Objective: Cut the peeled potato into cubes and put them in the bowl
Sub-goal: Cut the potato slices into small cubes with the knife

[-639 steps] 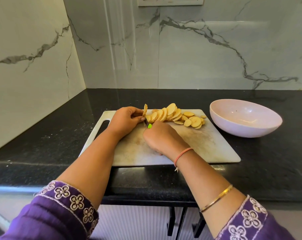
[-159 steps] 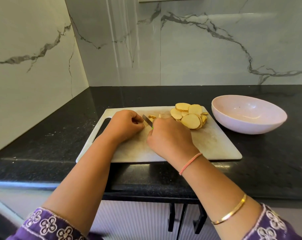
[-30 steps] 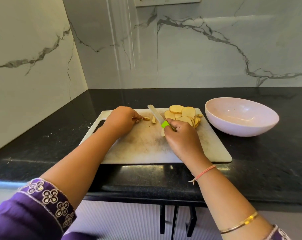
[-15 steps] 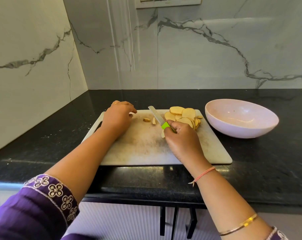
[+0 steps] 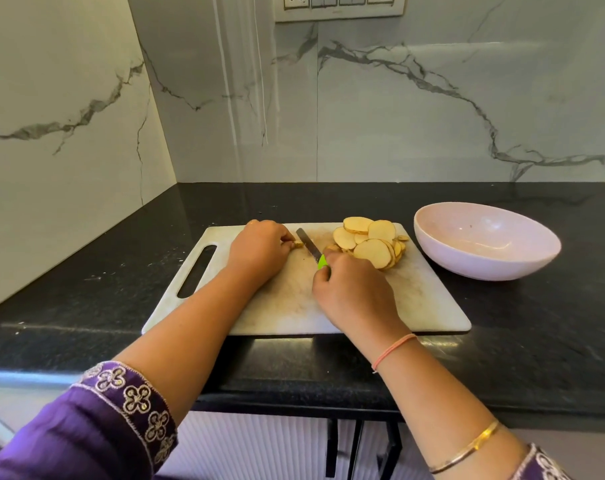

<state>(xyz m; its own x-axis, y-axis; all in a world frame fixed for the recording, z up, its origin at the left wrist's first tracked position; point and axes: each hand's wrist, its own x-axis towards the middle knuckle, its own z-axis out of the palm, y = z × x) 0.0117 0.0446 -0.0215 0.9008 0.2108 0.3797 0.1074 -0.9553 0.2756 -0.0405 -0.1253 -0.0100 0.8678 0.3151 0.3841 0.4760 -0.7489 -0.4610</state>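
A pile of round potato slices (image 5: pixel 370 242) lies at the far right of the white cutting board (image 5: pixel 294 306). My right hand (image 5: pixel 353 289) grips a small knife (image 5: pixel 309 248) with a green handle, its blade pointing away and to the left on the board. My left hand (image 5: pixel 259 249) has its fingertips curled on small potato pieces (image 5: pixel 298 244) just left of the blade. A pale pink bowl (image 5: pixel 484 240) stands on the counter right of the board; I see no potato in it.
The board lies on a black stone counter (image 5: pixel 86 296) in a corner of white marble walls. A switch plate (image 5: pixel 339 6) is on the back wall. The counter's front edge runs under my forearms.
My left hand, lifted half a second ago, has come back down onto the small pieces beside the blade. The knife has shifted slightly towards them.
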